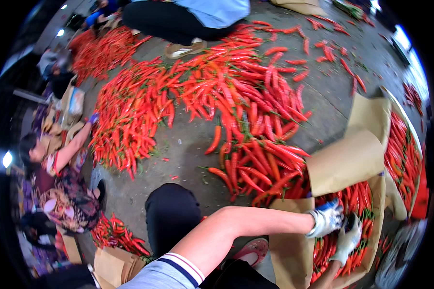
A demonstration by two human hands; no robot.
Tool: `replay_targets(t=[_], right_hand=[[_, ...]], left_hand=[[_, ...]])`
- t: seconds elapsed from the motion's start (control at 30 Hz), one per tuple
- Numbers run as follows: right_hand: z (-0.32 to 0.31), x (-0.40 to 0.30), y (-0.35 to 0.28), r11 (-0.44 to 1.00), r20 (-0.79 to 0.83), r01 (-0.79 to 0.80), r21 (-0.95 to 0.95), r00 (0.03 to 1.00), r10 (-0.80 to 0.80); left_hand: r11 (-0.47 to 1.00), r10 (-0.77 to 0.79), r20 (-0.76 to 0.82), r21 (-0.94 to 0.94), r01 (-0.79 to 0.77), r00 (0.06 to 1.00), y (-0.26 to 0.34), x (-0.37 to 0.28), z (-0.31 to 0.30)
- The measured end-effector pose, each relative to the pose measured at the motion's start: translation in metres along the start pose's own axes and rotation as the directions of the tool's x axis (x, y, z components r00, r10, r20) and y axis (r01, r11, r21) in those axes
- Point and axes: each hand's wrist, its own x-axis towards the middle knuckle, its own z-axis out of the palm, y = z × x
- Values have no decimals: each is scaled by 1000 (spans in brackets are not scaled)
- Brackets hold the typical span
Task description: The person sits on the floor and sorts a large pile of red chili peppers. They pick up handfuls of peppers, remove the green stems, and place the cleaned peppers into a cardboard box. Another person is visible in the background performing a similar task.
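Note:
My left hand (pixel 327 218), in a white work glove with a blue coating, reaches over red chilli peppers (pixel 359 198) packed in a carton with brown paper (pixel 292 245) folded out over its side. Close beside it, my right hand (pixel 348 240), gloved in white too, rests low among the same peppers. The fingers of both hands are partly hidden, so whether they grip any peppers does not show. A brown paper flap (pixel 347 162) stands up at the carton's far side. Many peppers in the carton lie side by side with green stems.
A large heap of red chillies (pixel 217 79) spreads over the concrete floor (pixel 180 148). Beyond my carton stands another paper-lined carton of chillies (pixel 401 155). One person (pixel 63 180) sits at left, another (pixel 188 18) crouches ahead. Folded brown paper (pixel 115 265) lies at lower left.

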Motion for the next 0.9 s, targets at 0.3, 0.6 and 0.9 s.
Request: replay_targets(t=[0.3, 0.6, 0.9], right_hand=[[1, -43, -159, 739, -168, 399, 543, 914, -370], [161, -100, -413, 470, 399, 544, 695, 251, -882], [290, -171, -624, 553, 523, 718, 423, 306, -796]], left_hand=[[915, -321, -183, -313, 254, 929, -92, -201, -203], [102, -852, -488, -510, 854, -189, -139, -524, -189], [-343, -891, -221, -246, 907, -397, -207, -638, -192]])
